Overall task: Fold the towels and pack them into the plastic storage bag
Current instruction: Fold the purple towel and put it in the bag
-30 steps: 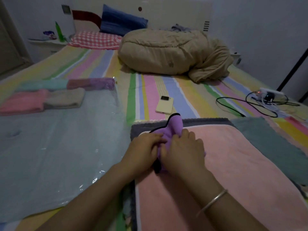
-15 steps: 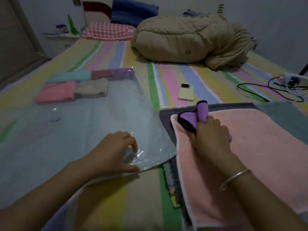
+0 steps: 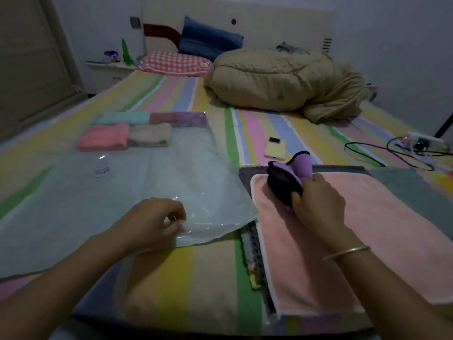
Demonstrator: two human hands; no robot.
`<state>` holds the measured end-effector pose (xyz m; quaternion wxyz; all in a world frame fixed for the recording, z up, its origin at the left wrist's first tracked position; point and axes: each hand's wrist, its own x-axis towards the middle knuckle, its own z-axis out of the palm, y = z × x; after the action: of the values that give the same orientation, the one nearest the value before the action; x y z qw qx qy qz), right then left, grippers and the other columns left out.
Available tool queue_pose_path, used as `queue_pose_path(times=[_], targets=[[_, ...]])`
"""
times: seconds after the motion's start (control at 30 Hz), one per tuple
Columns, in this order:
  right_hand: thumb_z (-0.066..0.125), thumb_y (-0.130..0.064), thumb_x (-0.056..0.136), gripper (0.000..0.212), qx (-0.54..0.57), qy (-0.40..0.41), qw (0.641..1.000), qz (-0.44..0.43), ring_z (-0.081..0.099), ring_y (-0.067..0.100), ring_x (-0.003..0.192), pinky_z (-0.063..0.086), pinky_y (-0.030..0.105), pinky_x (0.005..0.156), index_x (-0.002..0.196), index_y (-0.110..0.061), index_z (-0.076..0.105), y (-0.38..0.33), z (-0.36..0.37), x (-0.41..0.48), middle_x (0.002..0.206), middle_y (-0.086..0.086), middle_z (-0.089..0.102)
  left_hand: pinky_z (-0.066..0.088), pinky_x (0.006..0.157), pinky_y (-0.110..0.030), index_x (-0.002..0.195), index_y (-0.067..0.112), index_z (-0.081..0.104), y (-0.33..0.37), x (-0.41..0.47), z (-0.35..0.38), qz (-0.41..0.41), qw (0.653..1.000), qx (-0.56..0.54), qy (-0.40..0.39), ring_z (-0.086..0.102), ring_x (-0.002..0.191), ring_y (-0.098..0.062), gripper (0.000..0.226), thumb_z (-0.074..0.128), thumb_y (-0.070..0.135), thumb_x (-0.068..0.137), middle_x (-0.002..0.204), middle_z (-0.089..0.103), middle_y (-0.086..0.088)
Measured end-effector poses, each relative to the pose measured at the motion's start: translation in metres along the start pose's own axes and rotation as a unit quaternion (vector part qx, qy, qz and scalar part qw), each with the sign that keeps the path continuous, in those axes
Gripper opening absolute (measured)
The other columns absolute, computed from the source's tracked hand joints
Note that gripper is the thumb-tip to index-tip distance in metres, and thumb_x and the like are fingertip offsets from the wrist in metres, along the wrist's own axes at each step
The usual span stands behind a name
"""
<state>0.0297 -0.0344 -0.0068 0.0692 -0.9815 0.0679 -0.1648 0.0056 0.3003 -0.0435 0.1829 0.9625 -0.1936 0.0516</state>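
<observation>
The left hand (image 3: 157,220) lay at about seven o'clock in the view, its fingers curled narrow and pinching the near open edge of the clear plastic storage bag (image 3: 122,187). The bag was spread flat over the striped bedsheet (image 3: 186,273) and reached away toward ten o'clock. Inside its far end sat four folded towels in two rows: a pink folded towel (image 3: 104,137) touching a beige folded towel (image 3: 150,134), and behind them a teal folded towel (image 3: 122,118) beside a purple folded towel (image 3: 181,119).

The right hand (image 3: 318,201), at about four o'clock from the frame's centre, was closed around a small folded purple towel with dark trim (image 3: 288,177), holding it just above a pink towel (image 3: 343,236) laid open flat. A bangle (image 3: 346,252) circled that wrist. Under the pink towel a grey towel (image 3: 247,174) showed at its eleven o'clock corner, and a green towel (image 3: 411,185) lay out toward two o'clock.

A yellow phone (image 3: 275,149) rested on the sheet just beyond the held towel, at twelve o'clock from it. A tan quilt (image 3: 277,82) was heaped farther up the bed, with a checked pillow (image 3: 175,63) and a blue pillow (image 3: 208,40) at eleven o'clock near the headboard. A power strip with black cables (image 3: 416,143) lay at two o'clock.
</observation>
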Motion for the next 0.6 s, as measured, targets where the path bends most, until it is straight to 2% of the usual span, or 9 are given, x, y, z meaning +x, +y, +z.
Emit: queue_pose_path(times=[0.13,0.2,0.23,0.3,0.33,0.4,0.47,0.53,0.6], targets=[[0.049,-0.021,0.087,0.011,0.207,0.001,0.978,-0.01,0.052,0.033,0.072,0.036,0.035,0.058,0.086,-0.01,0.052,-0.02,-0.016,-0.015,0.083,0.012,0.056,0.054,0.071,-0.032,0.09,0.037,0.054,-0.005,-0.005,-0.003,-0.022,0.999,-0.025,0.025,0.061,0.08,0.003,0.015,0.053,0.035,0.076,0.087,0.064,0.024],[0.048,-0.018,0.087,0.01,0.238,-0.016,0.971,-0.033,0.053,0.032,0.072,0.04,0.036,0.059,0.093,-0.012,0.053,-0.027,-0.022,-0.022,0.084,0.012,0.059,0.054,0.07,-0.033,0.09,0.037,0.047,-0.007,-0.008,-0.005,-0.034,0.998,-0.035,0.04,0.062,0.08,0.003,0.018,0.061,0.031,0.079,0.092,0.062,0.024],[0.047,-0.019,0.087,0.019,0.197,-0.028,0.979,-0.054,0.054,0.031,0.073,0.041,0.035,0.059,0.105,-0.016,0.052,-0.028,-0.024,-0.024,0.089,0.011,0.059,0.054,0.069,-0.034,0.088,0.036,0.045,-0.008,-0.01,-0.006,-0.036,0.997,-0.041,0.054,0.063,0.079,0.001,0.021,0.064,0.028,0.08,0.094,0.062,0.023],[0.047,-0.021,0.085,0.043,0.046,-0.072,0.994,-0.071,0.054,0.033,0.079,0.039,0.033,0.06,0.127,-0.029,0.042,-0.023,-0.024,-0.021,0.1,0.008,0.058,0.054,0.067,-0.034,0.082,0.034,0.045,-0.008,-0.013,-0.007,-0.019,0.995,-0.042,0.087,0.063,0.078,-0.002,0.022,0.064,0.021,0.08,0.096,0.063,0.021],[0.048,-0.021,0.084,0.047,-0.016,-0.092,0.994,-0.064,0.053,0.032,0.08,0.038,0.032,0.062,0.129,-0.03,0.04,-0.022,-0.023,-0.019,0.101,0.007,0.056,0.054,0.065,-0.033,0.079,0.033,0.047,-0.008,-0.014,-0.007,-0.003,0.995,-0.036,0.097,0.062,0.077,-0.002,0.02,0.062,0.018,0.079,0.095,0.062,0.021],[0.047,-0.021,0.085,0.036,-0.071,-0.103,0.991,-0.042,0.048,0.03,0.079,0.036,0.033,0.065,0.121,-0.023,0.048,-0.024,-0.016,-0.017,0.095,0.006,0.051,0.051,0.061,-0.031,0.075,0.032,0.055,-0.005,-0.016,-0.005,0.026,0.995,-0.006,0.098,0.058,0.076,0.001,0.015,0.056,0.017,0.074,0.097,0.061,0.023],[0.043,-0.025,0.089,0.024,-0.082,-0.09,0.992,-0.037,0.049,0.031,0.087,0.034,0.036,0.072,0.11,-0.015,0.052,-0.031,-0.007,-0.019,0.099,0.008,0.052,0.05,0.058,-0.027,0.072,0.035,0.064,-0.004,-0.017,0.0,0.046,0.994,0.024,0.099,0.057,0.081,0.003,0.021,0.054,0.016,0.071,0.101,0.063,0.026],[0.039,-0.039,0.092,0.032,-0.094,-0.081,0.991,-0.053,0.049,0.032,0.096,0.035,0.04,0.079,0.107,-0.014,0.053,-0.038,0.004,-0.025,0.109,0.011,0.053,0.052,0.056,-0.027,0.074,0.038,0.07,-0.005,-0.017,0.003,0.06,0.991,0.043,0.11,0.06,0.086,0.003,0.03,0.054,0.013,0.07,0.102,0.066,0.025],[0.037,-0.062,0.089,0.054,-0.129,-0.084,0.986,-0.066,0.048,0.03,0.099,0.037,0.042,0.082,0.112,-0.015,0.051,-0.04,0.012,-0.031,0.113,0.011,0.052,0.054,0.056,-0.029,0.08,0.038,0.073,-0.007,-0.017,0.006,0.069,0.989,0.056,0.117,0.062,0.091,-0.002,0.034,0.054,0.012,0.07,0.101,0.068,0.023]])
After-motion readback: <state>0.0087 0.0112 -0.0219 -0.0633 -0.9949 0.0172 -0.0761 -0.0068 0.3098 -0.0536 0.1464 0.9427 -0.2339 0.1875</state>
